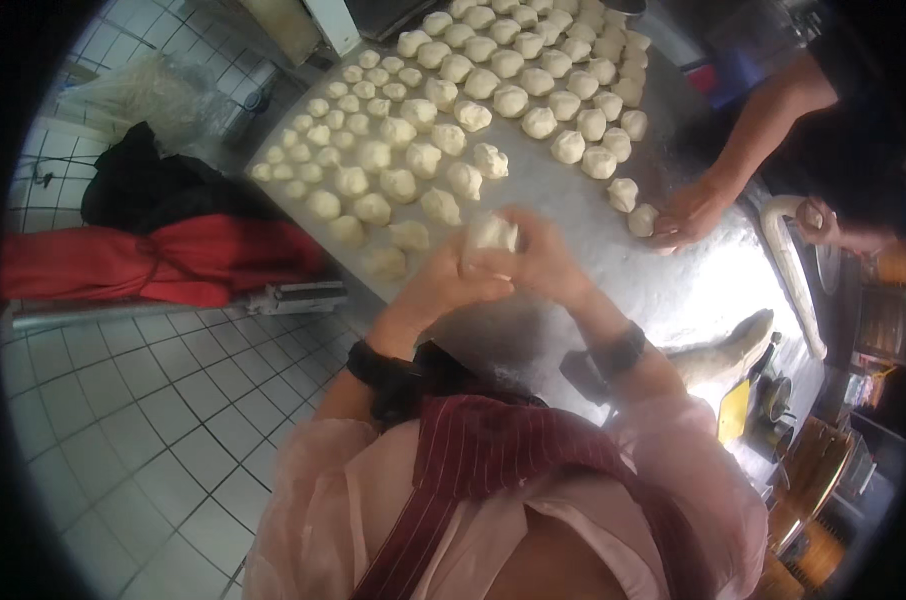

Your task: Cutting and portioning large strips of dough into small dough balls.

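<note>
A pale ball of soft dough (494, 233) sits between my two hands, above the near edge of the metal worktop (563, 215). My left hand (451, 278) is curled around its left and lower side. Around the other side wrap the fingers of my right hand (548, 258). Just beyond my hands are rows of larger dough balls (398, 184), some with pinched, uneven tops. Smaller dough balls (329, 119) lie to their left. Another group of dough balls (537, 80) covers the far part of the worktop.
At right, a co-worker's hand (695, 212) touches a dough ball; their other hand (819, 220) holds a long dough rope (791, 275). A dough lump (723, 360) and yellow flat piece (733, 411) lie nearer me. Red cloth (173, 262) hangs at left over the tiled floor (153, 440).
</note>
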`<state>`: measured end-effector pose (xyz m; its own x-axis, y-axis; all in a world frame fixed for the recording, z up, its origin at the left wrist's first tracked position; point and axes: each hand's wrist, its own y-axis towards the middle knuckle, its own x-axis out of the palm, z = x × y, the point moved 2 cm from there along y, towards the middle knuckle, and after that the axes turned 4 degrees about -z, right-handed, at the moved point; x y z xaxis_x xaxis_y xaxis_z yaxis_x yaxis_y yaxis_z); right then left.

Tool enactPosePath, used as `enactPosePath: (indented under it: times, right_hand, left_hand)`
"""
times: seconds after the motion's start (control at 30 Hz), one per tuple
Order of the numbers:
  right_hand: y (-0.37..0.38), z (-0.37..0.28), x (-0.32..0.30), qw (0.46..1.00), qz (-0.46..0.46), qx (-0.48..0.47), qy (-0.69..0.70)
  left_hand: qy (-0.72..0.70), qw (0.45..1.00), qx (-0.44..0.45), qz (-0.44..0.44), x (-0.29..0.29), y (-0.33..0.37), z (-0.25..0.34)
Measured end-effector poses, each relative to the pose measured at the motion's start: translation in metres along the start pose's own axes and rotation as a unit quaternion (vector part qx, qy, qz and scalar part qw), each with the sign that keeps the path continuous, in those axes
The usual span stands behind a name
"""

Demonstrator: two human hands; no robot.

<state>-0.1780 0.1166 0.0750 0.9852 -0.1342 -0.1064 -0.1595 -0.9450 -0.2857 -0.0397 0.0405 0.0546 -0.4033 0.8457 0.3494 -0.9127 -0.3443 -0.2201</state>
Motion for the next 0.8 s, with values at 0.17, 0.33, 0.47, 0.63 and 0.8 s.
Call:
enactPosePath:
  times: [0.17, 0.33, 0.47, 0.63, 0.8]
  right_hand:
    - [-0.009, -0.022, 0.004, 0.973, 0.092, -0.087, -0.191]
    - [-0.004, -0.03, -0.001, 0.965, 0.045, -0.17, -0.195]
    - [-0.009, -0.029, 0.006, 0.985, -0.016, -0.025, -0.17]
    - [0.007, -0.013, 0.0, 0.943, 0.143, -0.145, -0.262]
    - [0.072, 0.024, -0.064, 0.885, 0.279, -0.121, -0.353]
  left_hand:
    - [0.07, 0.996, -0.04, -0.028, 0.002, -0.002, 0.002]
    - [-0.1, 0.991, -0.062, -0.06, 0.005, 0.002, -0.008]
    - [-0.049, 0.998, -0.019, -0.043, 0.004, 0.006, -0.016]
    - [0.002, 0.989, -0.119, -0.082, 0.004, 0.012, -0.016]
    - [0.197, 0.939, 0.083, -0.27, 0.044, 0.006, 0.034]
